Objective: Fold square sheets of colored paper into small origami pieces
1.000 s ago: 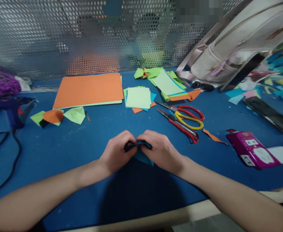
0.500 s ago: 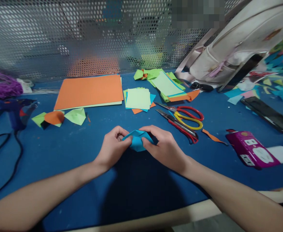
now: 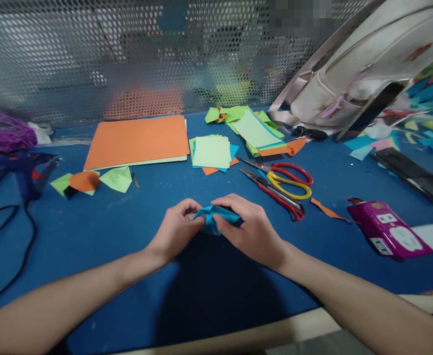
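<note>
A small folded piece of blue paper [image 3: 212,217] is pinched between both hands just above the blue table [image 3: 127,231]. My left hand [image 3: 175,229] grips its left end with thumb and fingers closed. My right hand [image 3: 249,229] holds the right side, fingers curled over the top of the paper. Part of the paper is hidden under the right fingers.
Behind the hands lie a stack of square papers [image 3: 212,152], large orange sheets [image 3: 138,140], and two pairs of scissors [image 3: 281,182]. Folded green and orange pieces [image 3: 90,181] sit at left near a blue glue gun [image 3: 24,170]. A purple power strip [image 3: 386,229] and a phone [image 3: 410,175] lie right.
The blue paper was pressed low between the hands, then lifted and spread into a wider shape; now it is squeezed narrower again between the fingers.
</note>
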`<action>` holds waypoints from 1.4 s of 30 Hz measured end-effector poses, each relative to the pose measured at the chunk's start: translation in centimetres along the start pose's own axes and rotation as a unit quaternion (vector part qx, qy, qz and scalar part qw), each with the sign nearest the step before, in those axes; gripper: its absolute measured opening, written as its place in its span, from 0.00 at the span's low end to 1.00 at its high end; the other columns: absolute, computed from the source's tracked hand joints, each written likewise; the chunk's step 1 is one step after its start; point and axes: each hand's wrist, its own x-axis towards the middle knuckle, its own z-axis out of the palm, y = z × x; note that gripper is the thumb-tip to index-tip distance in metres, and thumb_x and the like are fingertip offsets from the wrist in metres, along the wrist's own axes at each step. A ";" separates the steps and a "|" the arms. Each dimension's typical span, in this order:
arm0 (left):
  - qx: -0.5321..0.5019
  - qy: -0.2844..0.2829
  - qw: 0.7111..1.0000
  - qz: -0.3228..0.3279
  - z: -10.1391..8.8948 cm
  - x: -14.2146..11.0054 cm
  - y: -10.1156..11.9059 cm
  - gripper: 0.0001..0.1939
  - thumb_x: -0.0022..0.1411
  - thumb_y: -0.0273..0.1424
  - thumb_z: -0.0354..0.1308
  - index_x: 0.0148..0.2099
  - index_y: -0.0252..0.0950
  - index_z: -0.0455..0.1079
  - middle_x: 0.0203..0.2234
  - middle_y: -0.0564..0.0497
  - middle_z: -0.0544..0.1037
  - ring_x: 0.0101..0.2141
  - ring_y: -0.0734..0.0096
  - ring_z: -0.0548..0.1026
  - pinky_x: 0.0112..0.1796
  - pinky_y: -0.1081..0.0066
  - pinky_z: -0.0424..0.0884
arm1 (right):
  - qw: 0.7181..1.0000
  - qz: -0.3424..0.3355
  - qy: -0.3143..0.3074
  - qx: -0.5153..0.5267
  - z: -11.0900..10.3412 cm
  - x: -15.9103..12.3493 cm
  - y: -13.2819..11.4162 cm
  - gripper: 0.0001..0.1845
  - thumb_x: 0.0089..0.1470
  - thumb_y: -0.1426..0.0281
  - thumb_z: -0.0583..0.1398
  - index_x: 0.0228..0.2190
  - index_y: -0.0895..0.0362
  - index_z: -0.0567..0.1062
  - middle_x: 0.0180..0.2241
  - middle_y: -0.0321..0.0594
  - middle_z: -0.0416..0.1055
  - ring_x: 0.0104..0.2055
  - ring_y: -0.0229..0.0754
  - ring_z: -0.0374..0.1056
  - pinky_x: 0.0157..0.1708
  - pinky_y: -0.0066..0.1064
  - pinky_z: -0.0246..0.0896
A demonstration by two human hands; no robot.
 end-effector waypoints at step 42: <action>-0.168 0.011 0.986 -0.003 0.3 0.1 -0.8 0.08 0.47 0.26 0.60 0.26 0.35 0.61 0.25 0.57 0.73 0.26 0.80 0.67 0.29 0.78 0.62 | 0.996 0.080 -0.025 0.030 -1.0 0.4 0.2 0.17 0.58 0.66 0.54 0.46 0.61 0.71 0.43 0.48 0.73 0.42 0.43 0.70 0.42 0.35 0.66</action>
